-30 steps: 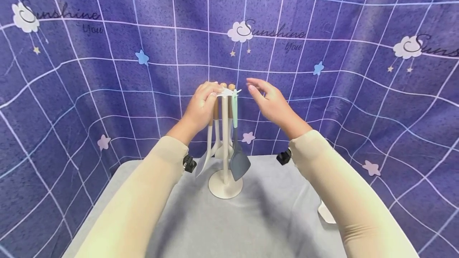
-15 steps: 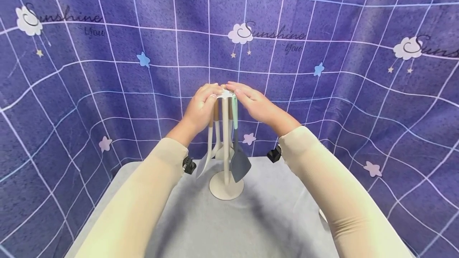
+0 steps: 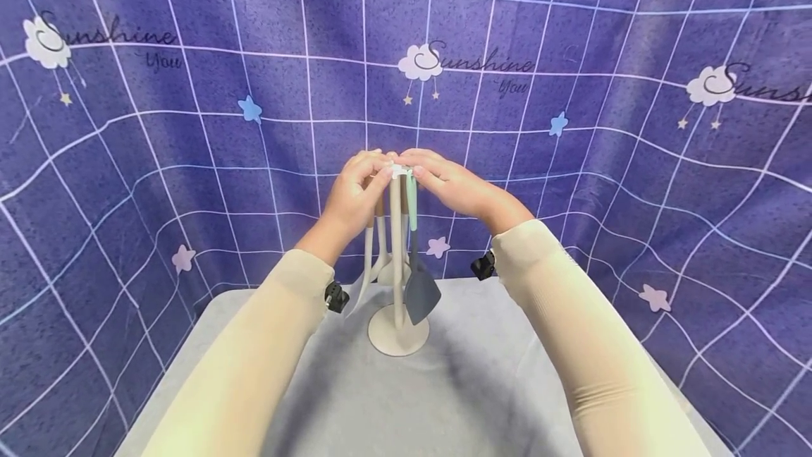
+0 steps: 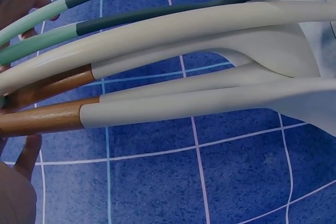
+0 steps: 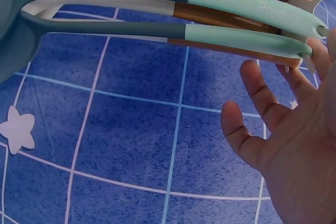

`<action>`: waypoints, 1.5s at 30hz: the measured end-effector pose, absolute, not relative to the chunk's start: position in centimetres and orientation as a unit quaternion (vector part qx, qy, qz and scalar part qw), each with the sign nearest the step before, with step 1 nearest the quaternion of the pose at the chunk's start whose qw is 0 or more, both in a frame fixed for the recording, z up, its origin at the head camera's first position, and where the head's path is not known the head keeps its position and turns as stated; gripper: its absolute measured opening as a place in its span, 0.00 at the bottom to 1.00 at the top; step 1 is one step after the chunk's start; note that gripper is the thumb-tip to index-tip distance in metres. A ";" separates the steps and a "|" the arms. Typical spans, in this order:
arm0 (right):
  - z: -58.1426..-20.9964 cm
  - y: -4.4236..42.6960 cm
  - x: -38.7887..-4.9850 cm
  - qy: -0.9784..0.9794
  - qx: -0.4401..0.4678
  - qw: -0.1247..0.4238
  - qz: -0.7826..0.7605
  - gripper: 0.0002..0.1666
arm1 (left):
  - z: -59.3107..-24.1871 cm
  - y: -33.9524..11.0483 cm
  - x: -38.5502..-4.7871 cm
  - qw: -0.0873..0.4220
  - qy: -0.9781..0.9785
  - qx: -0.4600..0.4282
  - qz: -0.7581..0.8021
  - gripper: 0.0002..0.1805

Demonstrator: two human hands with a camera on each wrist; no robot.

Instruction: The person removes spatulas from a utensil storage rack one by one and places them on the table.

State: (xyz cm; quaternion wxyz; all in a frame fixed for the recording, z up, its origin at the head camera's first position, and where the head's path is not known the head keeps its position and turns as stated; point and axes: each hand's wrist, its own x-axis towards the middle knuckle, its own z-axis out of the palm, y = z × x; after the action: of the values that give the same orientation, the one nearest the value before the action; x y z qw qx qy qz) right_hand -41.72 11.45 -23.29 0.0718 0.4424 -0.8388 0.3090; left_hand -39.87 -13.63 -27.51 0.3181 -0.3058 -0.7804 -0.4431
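- Cream utensil stand: its pole rises from a round base on the grey cloth before you; blue-purple grid curtain behind.
- Your left hand: at the left of the stand's hooked top, thumb toward you, fingers reaching over; whether they pinch cannot be told.
- Your right hand: opposite, by the upper end of a mint-green handle; outer fingers spread, slightly bent; any thumb-and-index grip is hidden.
- Hanging utensils: dark-grey turner right of the pole; wood-handled cream utensils beside and behind it.
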 end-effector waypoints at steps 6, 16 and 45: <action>-23.7 10.9 -41.6 -0.832 0.441 0.073 0.330 0.31 | -27.7 -13.7 -39.8 0.338 -0.780 -0.306 -0.429 0.16; -24.5 10.3 -40.8 -0.825 0.425 0.095 0.361 0.30 | -27.8 -13.6 -40.1 0.409 -0.766 -0.302 -0.394 0.16; -22.5 9.8 -40.1 -0.876 0.371 0.209 0.227 0.24 | -26.9 -14.5 -40.8 0.356 -0.753 -0.329 -0.446 0.15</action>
State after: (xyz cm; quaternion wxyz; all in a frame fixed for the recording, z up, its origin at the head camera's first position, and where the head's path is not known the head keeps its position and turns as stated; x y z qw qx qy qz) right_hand -40.10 9.85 -22.51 0.2094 0.3711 -0.8757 0.2270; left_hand -40.79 -14.48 -26.87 0.3559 -0.3287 -0.7527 -0.4458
